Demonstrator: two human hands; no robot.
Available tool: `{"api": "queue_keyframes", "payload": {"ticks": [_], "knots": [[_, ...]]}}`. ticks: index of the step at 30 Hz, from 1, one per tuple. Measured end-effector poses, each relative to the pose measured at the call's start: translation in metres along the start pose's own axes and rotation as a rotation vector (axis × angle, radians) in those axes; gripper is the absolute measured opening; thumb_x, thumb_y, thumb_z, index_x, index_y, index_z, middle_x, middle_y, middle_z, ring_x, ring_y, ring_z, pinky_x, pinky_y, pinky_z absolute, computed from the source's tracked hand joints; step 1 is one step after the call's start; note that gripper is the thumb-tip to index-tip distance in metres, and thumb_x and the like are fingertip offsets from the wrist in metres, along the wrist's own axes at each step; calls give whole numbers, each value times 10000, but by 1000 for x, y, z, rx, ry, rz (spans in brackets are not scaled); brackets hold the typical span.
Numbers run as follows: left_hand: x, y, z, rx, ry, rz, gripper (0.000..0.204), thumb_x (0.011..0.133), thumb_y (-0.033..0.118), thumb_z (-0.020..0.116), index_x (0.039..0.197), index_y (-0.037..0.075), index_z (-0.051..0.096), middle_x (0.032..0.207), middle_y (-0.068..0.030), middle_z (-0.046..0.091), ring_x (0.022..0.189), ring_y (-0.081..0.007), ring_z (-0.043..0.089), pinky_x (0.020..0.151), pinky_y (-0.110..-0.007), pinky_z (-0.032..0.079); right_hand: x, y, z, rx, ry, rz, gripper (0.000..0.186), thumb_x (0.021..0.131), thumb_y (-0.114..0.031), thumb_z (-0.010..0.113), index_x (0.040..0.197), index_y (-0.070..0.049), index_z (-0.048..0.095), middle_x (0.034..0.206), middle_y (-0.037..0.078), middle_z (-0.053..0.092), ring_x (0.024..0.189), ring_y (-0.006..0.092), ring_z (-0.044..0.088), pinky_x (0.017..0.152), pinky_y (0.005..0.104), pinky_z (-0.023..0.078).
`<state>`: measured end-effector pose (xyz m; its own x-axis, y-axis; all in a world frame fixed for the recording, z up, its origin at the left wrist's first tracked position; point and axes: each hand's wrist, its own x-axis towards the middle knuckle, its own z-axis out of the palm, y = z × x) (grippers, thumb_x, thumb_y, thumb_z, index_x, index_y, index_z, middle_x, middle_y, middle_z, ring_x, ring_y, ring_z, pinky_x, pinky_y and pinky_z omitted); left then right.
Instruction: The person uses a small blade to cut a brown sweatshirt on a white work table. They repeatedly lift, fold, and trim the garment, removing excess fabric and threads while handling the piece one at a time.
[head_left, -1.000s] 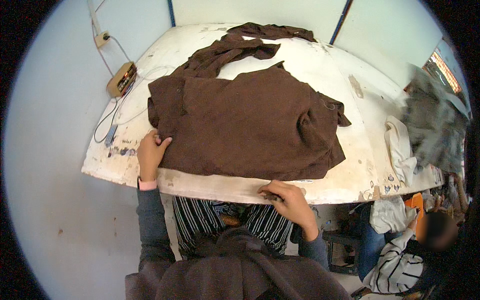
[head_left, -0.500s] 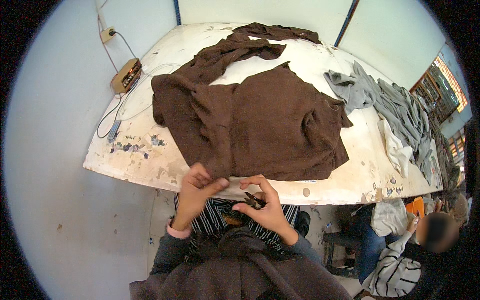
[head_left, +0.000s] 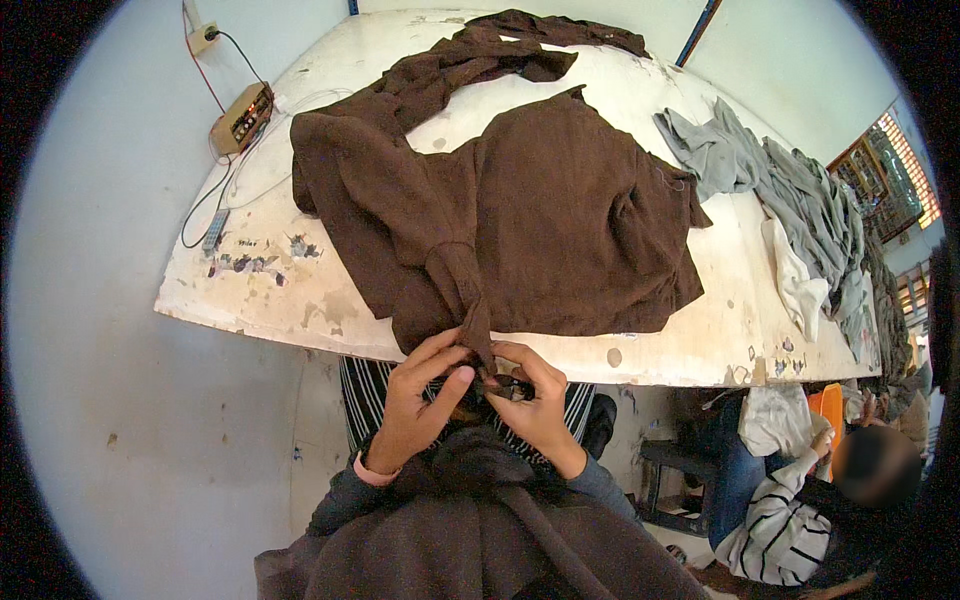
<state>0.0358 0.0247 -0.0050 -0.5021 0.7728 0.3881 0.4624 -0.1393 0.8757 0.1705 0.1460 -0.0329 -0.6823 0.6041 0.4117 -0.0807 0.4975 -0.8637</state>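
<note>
A large dark brown garment (head_left: 555,230) lies rumpled on the white worktable (head_left: 230,290), with a bunched corner pulled down over the front edge. My left hand (head_left: 418,398) has its fingers curled on that corner, thumb raised, gripping the cloth at the edge above my striped trousers. Just to its right, my right hand (head_left: 530,405) is closed around a small dark cutting tool (head_left: 513,388), its fingertips at the same bit of cloth. The tool's tips are partly hidden by fingers and fabric.
More brown cloth (head_left: 430,75) trails along the back. Grey garments (head_left: 800,220) and a white cloth (head_left: 795,280) lie at the right. A box-like device (head_left: 242,118) with cables and a remote (head_left: 215,230) are at the left. A co-worker (head_left: 775,525) sits lower right by an orange container (head_left: 825,410).
Both hands have moved together at the table's front middle. The garment's left part has been drawn toward me and folded down over the edge, and my left hand now grips it.
</note>
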Motion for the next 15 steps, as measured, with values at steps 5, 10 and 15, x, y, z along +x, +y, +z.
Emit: {"api": "queue_keyframes", "payload": {"ticks": [5,10,15], "knots": [[6,0,6,89,208,-43,170,782,-8,804,904,-32,688,1103,-158,696,964,-237,695,877,-332,528,0,-8,-1,-30,75,-107,459,694,58,756,1145,-21,731,1182,144,645,1049,248,687,799,309,580],[14,-16,3,-33,377,114,234,687,-93,746,875,23,669,963,-123,657,845,-237,648,784,-323,516,-1,-12,-14,-101,131,-127,476,675,83,732,1137,-32,742,1117,118,627,923,209,690,740,283,569],[21,-5,-8,181,202,216,300,656,-83,695,939,18,696,963,-113,654,862,-231,639,804,-307,505,-4,-12,-27,-139,54,-30,449,676,44,760,1110,-71,758,1054,118,644,870,220,695,754,337,574]]}}
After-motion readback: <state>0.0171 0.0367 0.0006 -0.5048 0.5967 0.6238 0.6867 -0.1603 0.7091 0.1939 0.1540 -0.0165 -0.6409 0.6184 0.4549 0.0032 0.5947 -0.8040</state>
